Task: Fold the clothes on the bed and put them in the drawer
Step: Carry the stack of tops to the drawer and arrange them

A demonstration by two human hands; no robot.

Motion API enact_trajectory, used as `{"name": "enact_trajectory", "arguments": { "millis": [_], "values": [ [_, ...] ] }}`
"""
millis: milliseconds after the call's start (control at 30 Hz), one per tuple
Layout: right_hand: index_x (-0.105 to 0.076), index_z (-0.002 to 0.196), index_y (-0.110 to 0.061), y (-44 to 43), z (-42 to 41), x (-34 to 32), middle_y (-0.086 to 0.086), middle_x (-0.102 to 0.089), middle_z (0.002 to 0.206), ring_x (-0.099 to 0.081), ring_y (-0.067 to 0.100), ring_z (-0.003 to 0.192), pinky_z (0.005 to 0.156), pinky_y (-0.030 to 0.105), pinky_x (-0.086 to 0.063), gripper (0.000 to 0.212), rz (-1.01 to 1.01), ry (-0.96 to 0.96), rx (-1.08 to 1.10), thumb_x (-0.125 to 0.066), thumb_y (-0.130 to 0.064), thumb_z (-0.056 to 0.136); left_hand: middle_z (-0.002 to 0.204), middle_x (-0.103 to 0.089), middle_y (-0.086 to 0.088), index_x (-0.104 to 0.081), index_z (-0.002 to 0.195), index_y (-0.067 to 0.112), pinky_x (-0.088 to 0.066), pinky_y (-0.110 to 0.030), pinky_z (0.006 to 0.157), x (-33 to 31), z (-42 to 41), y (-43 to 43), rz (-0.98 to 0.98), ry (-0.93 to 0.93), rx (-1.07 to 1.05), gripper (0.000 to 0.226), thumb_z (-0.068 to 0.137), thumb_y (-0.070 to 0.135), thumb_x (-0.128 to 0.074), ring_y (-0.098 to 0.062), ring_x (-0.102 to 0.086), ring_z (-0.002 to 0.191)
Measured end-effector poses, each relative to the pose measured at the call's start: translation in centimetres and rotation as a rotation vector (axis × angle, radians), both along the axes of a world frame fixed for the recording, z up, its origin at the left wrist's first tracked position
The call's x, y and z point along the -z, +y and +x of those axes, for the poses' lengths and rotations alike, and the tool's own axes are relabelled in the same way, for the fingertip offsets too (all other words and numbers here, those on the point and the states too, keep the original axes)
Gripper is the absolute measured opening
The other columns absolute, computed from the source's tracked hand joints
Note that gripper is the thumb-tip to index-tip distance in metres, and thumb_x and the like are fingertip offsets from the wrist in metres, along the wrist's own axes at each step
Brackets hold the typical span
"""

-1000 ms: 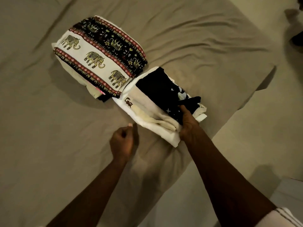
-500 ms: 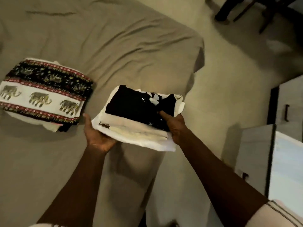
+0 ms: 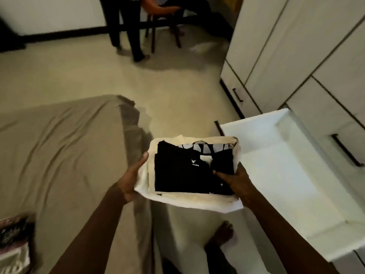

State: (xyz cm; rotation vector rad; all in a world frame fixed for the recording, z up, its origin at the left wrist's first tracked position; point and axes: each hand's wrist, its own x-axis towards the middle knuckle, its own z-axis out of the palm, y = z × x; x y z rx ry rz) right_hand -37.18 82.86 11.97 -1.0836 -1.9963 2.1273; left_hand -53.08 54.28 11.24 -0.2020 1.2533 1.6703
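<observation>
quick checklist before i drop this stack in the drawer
1. Stack held from both sides by left hand and right hand: ok.
2. Folds intact, black top piece flat: ok.
3. Drawer pulled open: ok.
4. Drawer floor free where visible: ok.
5. Stack over the drawer: not ok, mostly beside it, only its right edge overlaps.
6. Patterned pile left on the bed: not ok, goes next.

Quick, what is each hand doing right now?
Left hand: holding the folded clothes stack from its left side.
Right hand: gripping the same stack, thumb on top.
</observation>
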Motion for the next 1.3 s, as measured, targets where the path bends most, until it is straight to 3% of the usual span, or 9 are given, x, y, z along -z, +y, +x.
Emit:
{"name": "enact_trajectory", "arguments": {
  "millis": [133, 233, 433, 567, 667, 733, 800, 1033, 1300],
  "values": [
    [-0.067, 0.118, -0.026, 9.4, 5.8, -1.0, -0.002, -0.078, 0.107, -0.074, 0.007, 0.095, 0.070, 0.017, -0.058, 0.046, 0.037, 0.032, 0.217, -0.086, -0.009, 0.080, 0.130, -0.070, -0.014, -0.068, 0.132, 0.013, -0.047, -0.046, 0.110, -2.5, -1.0, 15.4, -0.144, 0.179, 0.309, 0.060, 0.088, 0.054, -0.075, -0.027, -0.068, 0.119],
    [-0.067, 0.124, -0.020, 14.9, 9.3, -0.5, -0.003, -0.078, 0.106, -0.075, 0.009, 0.095, 0.069, 0.017, -0.058, 0.048, 0.025, 0.053, 0.350, -0.085, -0.009, 0.081, 0.118, -0.076, -0.003, -0.070, 0.125, 0.020, -0.053, -0.040, 0.100, -2.8, -0.3, 24.6, -0.264, 0.314, 0.441, 0.075, 0.064, 0.057, -0.092, -0.022, -0.073, 0.111],
    [-0.069, 0.116, -0.027, 22.8, 14.4, 2.3, -0.007, -0.079, 0.101, -0.075, 0.007, 0.091, 0.070, 0.019, -0.057, 0.038, -0.126, 0.084, 0.589, -0.084, -0.016, 0.083, 0.107, -0.079, 0.002, -0.071, 0.120, 0.020, -0.055, -0.039, 0.098, -1.0, 2.3, 38.2, -0.325, 0.452, 0.514, 0.049, 0.075, 0.028, -0.088, -0.021, -0.072, 0.108],
    [-0.068, 0.123, -0.022, 25.5, 16.9, 4.3, 0.000, -0.079, 0.109, -0.075, 0.019, 0.102, 0.081, 0.034, -0.059, 0.057, -0.266, 0.127, 0.772, -0.089, -0.032, 0.071, 0.112, -0.078, 0.001, -0.071, 0.122, 0.021, -0.051, -0.046, 0.106, 1.1, 3.1, 44.6, -0.342, 0.490, 0.632, 0.071, 0.058, 0.044, -0.088, -0.022, -0.070, 0.113],
    [-0.068, 0.127, -0.016, 27.0, 18.2, 7.0, 0.009, -0.077, 0.115, -0.073, 0.031, 0.108, 0.079, 0.037, -0.060, 0.052, -0.389, 0.178, 0.905, -0.081, -0.025, 0.079, 0.110, -0.078, 0.001, -0.074, 0.117, 0.022, -0.054, -0.042, 0.099, 3.1, 3.5, 49.1, -0.385, 0.514, 0.707, 0.052, 0.069, 0.037, -0.090, -0.022, -0.070, 0.109],
    [-0.065, 0.132, -0.013, 27.8, 18.7, 8.9, 0.015, -0.074, 0.121, -0.071, 0.035, 0.112, 0.084, 0.040, -0.059, 0.060, -0.467, 0.173, 0.972, -0.081, -0.028, 0.076, 0.107, -0.078, -0.002, -0.074, 0.113, 0.020, -0.055, -0.036, 0.089, 4.9, 3.7, 52.2, -0.391, 0.509, 0.759, 0.037, 0.079, 0.022, -0.086, -0.022, -0.071, 0.105],
    [-0.064, 0.134, -0.012, 28.6, 18.9, 10.9, 0.018, -0.072, 0.125, -0.068, 0.037, 0.116, 0.091, 0.043, -0.057, 0.074, -0.495, 0.147, 1.037, -0.082, -0.037, 0.066, 0.109, -0.078, -0.003, -0.073, 0.117, 0.020, -0.056, -0.040, 0.093, 7.5, 3.8, 55.3, -0.408, 0.517, 0.840, 0.050, 0.070, 0.028, -0.089, -0.024, -0.071, 0.106],
    [-0.063, 0.135, -0.014, 31.5, 18.1, 21.1, 0.013, -0.072, 0.125, -0.069, 0.033, 0.116, 0.102, 0.052, -0.053, 0.060, -0.421, 0.032, 1.241, -0.071, -0.027, 0.076, 0.116, -0.076, -0.006, -0.073, 0.120, 0.025, -0.050, -0.058, 0.105, 22.1, 2.5, 63.4, -0.377, 0.393, 1.005, 0.068, 0.055, 0.037, -0.087, -0.031, -0.070, 0.113],
    [-0.064, 0.132, -0.012, 32.7, 17.6, 32.6, 0.013, -0.074, 0.120, -0.071, 0.032, 0.111, 0.093, 0.046, -0.058, 0.045, -0.430, -0.065, 1.382, -0.066, -0.015, 0.087, 0.106, -0.075, -0.007, -0.068, 0.118, 0.012, -0.059, -0.023, 0.066, 32.5, 4.2, 67.2, -0.387, 0.344, 1.017, 0.047, 0.073, 0.007, -0.081, -0.020, -0.072, 0.093]
  ]
}}
